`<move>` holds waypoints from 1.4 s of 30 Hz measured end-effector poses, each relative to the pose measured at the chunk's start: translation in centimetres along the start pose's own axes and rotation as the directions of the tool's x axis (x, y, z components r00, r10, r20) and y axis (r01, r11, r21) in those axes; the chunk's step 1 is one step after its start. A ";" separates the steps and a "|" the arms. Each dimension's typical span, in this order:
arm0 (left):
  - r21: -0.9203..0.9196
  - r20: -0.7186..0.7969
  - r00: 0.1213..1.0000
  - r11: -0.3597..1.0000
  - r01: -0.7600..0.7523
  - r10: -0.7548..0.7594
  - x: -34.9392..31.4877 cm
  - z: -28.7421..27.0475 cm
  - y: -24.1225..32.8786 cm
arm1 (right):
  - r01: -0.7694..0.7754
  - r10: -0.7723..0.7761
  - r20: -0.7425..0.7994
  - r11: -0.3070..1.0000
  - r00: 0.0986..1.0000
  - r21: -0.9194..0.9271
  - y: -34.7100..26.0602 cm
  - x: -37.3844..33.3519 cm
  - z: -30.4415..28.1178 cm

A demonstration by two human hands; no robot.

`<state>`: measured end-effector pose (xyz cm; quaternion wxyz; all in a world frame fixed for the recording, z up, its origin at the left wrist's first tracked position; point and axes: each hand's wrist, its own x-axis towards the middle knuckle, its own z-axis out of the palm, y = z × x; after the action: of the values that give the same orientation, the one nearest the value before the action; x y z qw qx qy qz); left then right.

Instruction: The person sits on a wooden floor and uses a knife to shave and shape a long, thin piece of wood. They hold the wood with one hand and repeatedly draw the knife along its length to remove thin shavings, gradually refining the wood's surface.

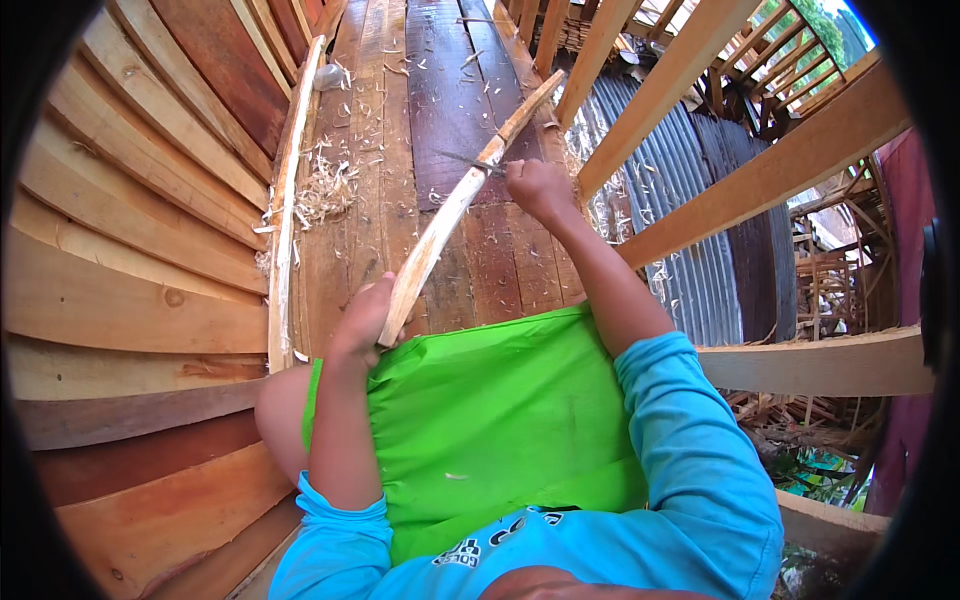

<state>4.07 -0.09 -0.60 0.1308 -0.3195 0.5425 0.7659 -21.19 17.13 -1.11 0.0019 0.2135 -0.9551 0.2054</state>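
Observation:
A long wooden stick (pixel 433 240) runs slantwise away from me, its near part pale and freshly shaved, its far end darker and tapered. My left hand (pixel 362 318) is closed around the stick's near end, beside my green shorts. Farther up, my right hand (pixel 538 190) grips a knife, its fingers wrapped around a handle they mostly hide. The thin dark knife blade (pixel 458 157) lies across the stick and points left. Beyond the blade, the stick's far end reaches the base of the slatted railing on the right.
Curled wood shavings (pixel 325 192) lie heaped and scattered on the plank floor (pixel 380 130). A pale narrow strip of wood (pixel 284 230) edges the board wall at left. At right, wooden railing slats (pixel 760 185) stand before corrugated metal sheets (pixel 668 190). A small translucent object (pixel 328 77) sits far left.

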 end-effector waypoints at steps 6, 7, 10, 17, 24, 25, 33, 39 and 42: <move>-0.071 0.047 0.998 0.996 0.054 -0.050 0.3 -1.5 -0.3 | 0.120 -0.133 0.286 0.991 0.949 0.065 -6.6 -5.5 0.4; -0.084 0.065 0.996 0.994 0.068 -0.063 0.3 -1.2 -0.4 | 0.031 -0.031 0.306 1.000 0.951 0.004 -4.6 -3.7 1.3; 0.017 -0.064 0.998 1.000 -0.013 0.014 -0.2 0.6 0.2 | -0.021 0.023 0.099 1.000 0.995 -0.021 -0.1 0.4 0.1; -0.187 0.156 0.982 0.974 0.131 -0.102 -0.1 -0.5 0.8 | 0.047 -0.054 0.313 0.998 0.948 0.032 -4.8 -3.1 0.9; -0.179 0.166 0.982 0.977 0.116 -0.086 -0.5 0.1 1.1 | -0.055 0.035 0.188 0.994 0.982 0.099 -1.6 -0.9 1.8; -0.178 0.151 0.985 0.978 0.108 -0.081 -0.5 -0.3 1.1 | 0.036 -0.045 0.265 0.999 0.963 0.040 -3.8 -1.9 1.2; -0.197 0.202 0.973 0.969 0.149 -0.109 -0.5 0.6 1.2 | 0.005 -0.010 0.036 0.992 0.999 0.129 0.7 -0.3 4.3; -0.453 0.345 0.930 0.846 0.281 -0.125 0.5 -0.7 0.8 | 0.090 -0.097 0.063 0.990 0.993 0.112 -2.1 -2.0 3.8; -0.447 0.404 0.909 0.845 0.293 -0.102 1.3 -1.3 1.2 | 0.021 -0.025 0.022 0.989 0.999 0.144 -3.9 -3.6 3.7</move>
<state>2.89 -1.89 -0.77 0.2218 -0.2493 0.2562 0.9072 -16.03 13.90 -3.32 -0.0225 0.2266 -0.9352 0.2712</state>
